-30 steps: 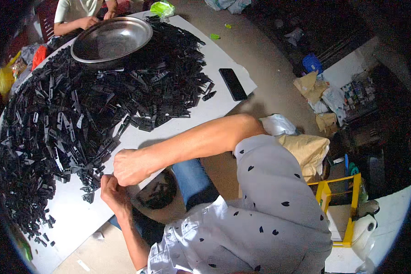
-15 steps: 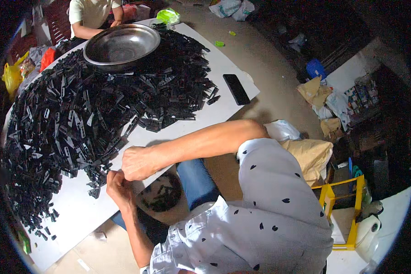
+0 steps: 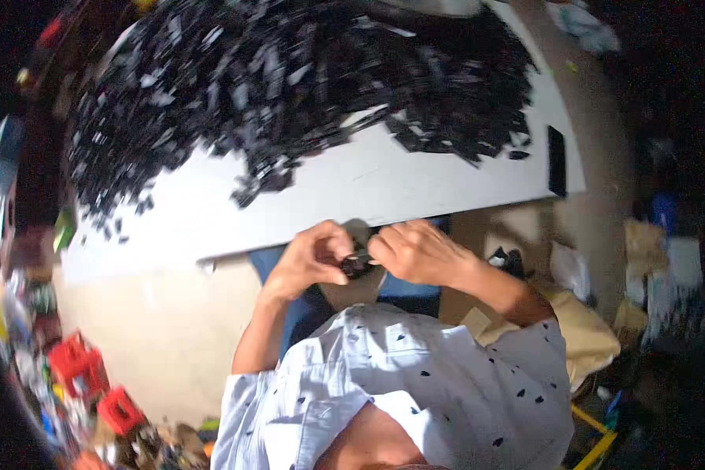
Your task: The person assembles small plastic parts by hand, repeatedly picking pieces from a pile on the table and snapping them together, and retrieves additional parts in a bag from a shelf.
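Just off the near edge of the table, above my lap, my left hand (image 3: 309, 258) and my right hand (image 3: 415, 251) are close together. A small dark piece with a thin, pale edge shows between the fingertips, but blur hides its kind. The left thumb and fingers curve round toward it; the right fingers are curled in a pinch against its other side. Below the hands, partly hidden, is a round dark container (image 3: 360, 272). Past them, a large heap of small black plastic parts (image 3: 274, 94) spreads over the white table (image 3: 352, 184).
A metal basin (image 3: 431, 6) rests at the far side of the heap. On the right end of the table lies a black phone (image 3: 556, 160). Red crates (image 3: 78, 366) and clutter line the floor at left; a brown paper bag (image 3: 587, 329) stands to my right.
My view has swung, so the table and heap now lie straight ahead. Both hands have come from beside the heap back over my lap, and a gap has opened between them.
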